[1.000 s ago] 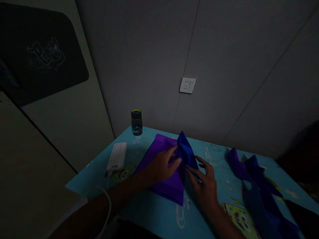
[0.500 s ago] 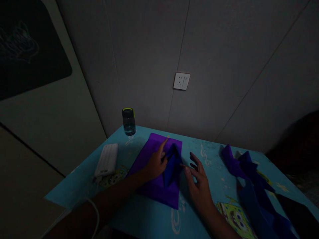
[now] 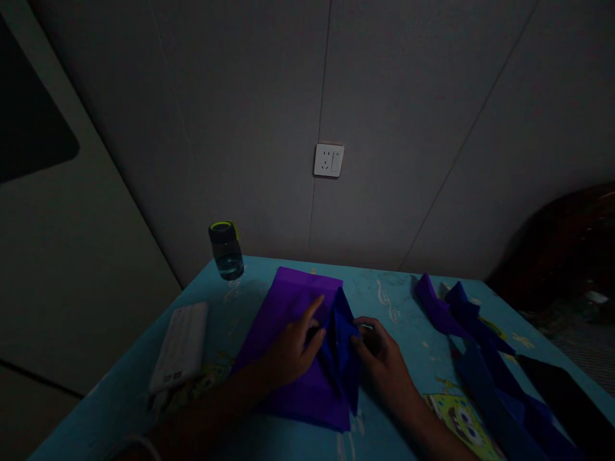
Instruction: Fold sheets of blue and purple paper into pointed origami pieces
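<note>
Folded blue paper point(image 3: 346, 349) hides part of the purple rectangular sheet point(image 3: 298, 298); a flat black slab point(image 3: 567, 397) at right is cut off.

folded blue paper point(image 3: 344, 349) stands over purple paper point(image 3: 288, 310).

The folded paper point(image 3: 344, 342) is blue, the paper sheets point(image 3: 293, 307) purple.

Blue folded piece point(image 3: 344, 346) looked like paper, matt, smooth between sharp creases. Purple sheets point(image 3: 293, 301) looked papery too, flat-toned and matt. Tabletop point(image 3: 369, 291) had smooth printed surface, dull in low light. Bottle point(image 3: 227, 257) showed see-through, smooth body. Power bank point(image 3: 180, 342) and socket plate point(image 3: 329, 160) appeared smooth plastic. Wall point(image 3: 240, 128) looked matt.
</note>
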Motion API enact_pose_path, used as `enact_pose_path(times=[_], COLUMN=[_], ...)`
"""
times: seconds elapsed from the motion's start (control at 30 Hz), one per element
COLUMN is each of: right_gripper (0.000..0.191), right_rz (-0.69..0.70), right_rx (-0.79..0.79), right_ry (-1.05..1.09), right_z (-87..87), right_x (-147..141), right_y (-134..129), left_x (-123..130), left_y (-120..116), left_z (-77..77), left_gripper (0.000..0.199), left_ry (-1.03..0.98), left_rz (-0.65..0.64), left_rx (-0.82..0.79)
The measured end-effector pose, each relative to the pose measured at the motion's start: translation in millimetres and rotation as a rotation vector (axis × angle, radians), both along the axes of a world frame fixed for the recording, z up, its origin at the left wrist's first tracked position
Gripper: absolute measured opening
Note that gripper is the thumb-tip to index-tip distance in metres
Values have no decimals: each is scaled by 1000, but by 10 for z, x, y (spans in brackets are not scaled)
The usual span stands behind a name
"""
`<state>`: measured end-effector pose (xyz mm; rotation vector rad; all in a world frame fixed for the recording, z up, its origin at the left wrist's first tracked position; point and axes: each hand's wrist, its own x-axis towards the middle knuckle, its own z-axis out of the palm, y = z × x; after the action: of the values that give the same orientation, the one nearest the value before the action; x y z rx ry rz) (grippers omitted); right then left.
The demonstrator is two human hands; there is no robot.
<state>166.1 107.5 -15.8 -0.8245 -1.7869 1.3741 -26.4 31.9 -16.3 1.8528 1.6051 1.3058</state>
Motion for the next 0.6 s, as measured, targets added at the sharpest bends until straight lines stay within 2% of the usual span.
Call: enact_pose_path(times=[0.13, 0.27, 0.43, 0.5, 0.6], right_gripper=[29, 30, 34, 34, 30], right_rz=[-53, -140, -228, -244, -230], right_rx=[92, 134, 187, 227, 266], right_ry=[-84, -156, -153, -144, -127], right_z=[88, 151, 76, 34, 8], right_x=[58, 78, 68, 45, -13], right_y=[4, 44, 74, 54, -1], left_x=[-58, -50, 102, 154, 196], left_y=[-28, -23, -117, -162, -197], left_z=[55, 64, 57, 44, 28], left_gripper=[55, 38, 30, 17, 16], left_ry=[23, 36, 114, 196, 337], left_rz=[3, 79, 115, 95, 65], left_rx=[31, 4, 44, 101, 206])
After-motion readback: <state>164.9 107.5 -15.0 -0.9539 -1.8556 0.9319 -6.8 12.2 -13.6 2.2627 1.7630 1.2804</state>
